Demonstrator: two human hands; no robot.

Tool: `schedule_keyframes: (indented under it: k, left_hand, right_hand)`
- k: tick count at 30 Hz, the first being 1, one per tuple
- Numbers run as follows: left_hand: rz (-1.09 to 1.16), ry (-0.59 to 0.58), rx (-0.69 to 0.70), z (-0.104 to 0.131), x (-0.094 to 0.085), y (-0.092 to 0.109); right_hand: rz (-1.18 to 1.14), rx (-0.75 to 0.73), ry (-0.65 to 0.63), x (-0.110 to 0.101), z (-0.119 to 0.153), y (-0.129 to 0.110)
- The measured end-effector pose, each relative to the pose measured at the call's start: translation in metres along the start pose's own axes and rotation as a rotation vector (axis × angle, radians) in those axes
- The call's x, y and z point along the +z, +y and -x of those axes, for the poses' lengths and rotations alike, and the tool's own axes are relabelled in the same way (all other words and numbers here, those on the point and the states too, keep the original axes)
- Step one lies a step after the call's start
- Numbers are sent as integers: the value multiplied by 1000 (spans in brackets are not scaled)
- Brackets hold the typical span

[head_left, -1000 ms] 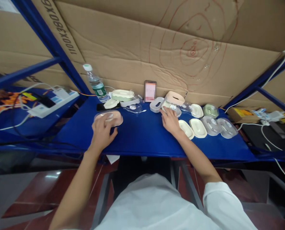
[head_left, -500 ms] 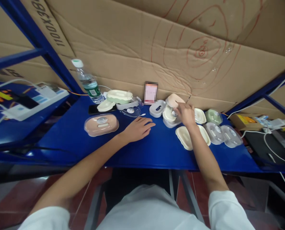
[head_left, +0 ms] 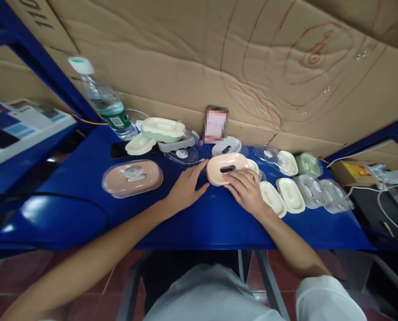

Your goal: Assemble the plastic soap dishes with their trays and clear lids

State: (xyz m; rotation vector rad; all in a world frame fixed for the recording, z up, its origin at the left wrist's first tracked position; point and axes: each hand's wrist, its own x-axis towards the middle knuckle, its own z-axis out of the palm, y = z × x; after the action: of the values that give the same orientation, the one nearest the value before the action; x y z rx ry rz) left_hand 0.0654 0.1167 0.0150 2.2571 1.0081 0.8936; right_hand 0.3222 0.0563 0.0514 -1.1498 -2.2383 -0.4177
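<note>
A peach oval dish with a dark slot in its floor is tilted up over the middle of the blue table. My right hand grips its near right edge. At its left end, my left hand has thumb and fingers apart, close to the rim; whether it touches cannot be made out. Behind the peach dish lies a grey slotted dish, and cream pieces show partly past its right end. A lidded pink box sits to the left of my left hand.
Cream trays, lidded grey boxes and a lidded green box stand at right. Clear lids lie behind. At back left are a water bottle and a cream-and-green stack. A phone leans against the cardboard.
My right hand has brought the peach dish from the back right toward the middle. My left hand now has its thumb and fingers spread by the dish. The view has shifted slightly.
</note>
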Motion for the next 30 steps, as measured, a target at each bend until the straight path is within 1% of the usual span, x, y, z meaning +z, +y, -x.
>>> schedule_keyframes:
  k: [2,4,6,8,10,11,14,18,20,22,25,27,30]
  left_hand:
    - [-115,-36,-5,4,-3,2]
    - [-200,-56,27,8,-2,7]
    - [-270,-68,107,10,1,14]
    - [-329,-112,211,10,6,21]
    - [-382,-164,278,9,9,25]
    - [-403,-182,287,9,10,26]
    - [-457,-186,250,8,6,26]
    - [-500,-169,147,7,-2,19]
    - [-498,-176,94,6,-3,14]
    - [-476,-179,63,6,-1,11]
    - [-445,-136,45,5,1,9]
    - [-437,-109,15,5,-1,7]
    - [-374,-137,-47,4,-10,4]
  right_hand:
    - [-15,62,21,2,1,8]
    - [-51,141,73,3,2,15]
    - [-94,226,143,4,4,22]
    - [-103,297,212,4,5,28]
    - [-72,322,285,3,7,33]
    - [-55,313,316,1,8,33]
    - [-34,211,356,-9,8,25]
    - [-24,34,278,-19,6,-4]
    - [-85,-68,223,-18,5,-20]
    - [-197,-179,166,-15,5,-32]
    - [-354,-316,85,-8,7,-44]
    - [-413,-377,45,-5,7,-49]
    - [-429,-396,-25,-6,6,-51]
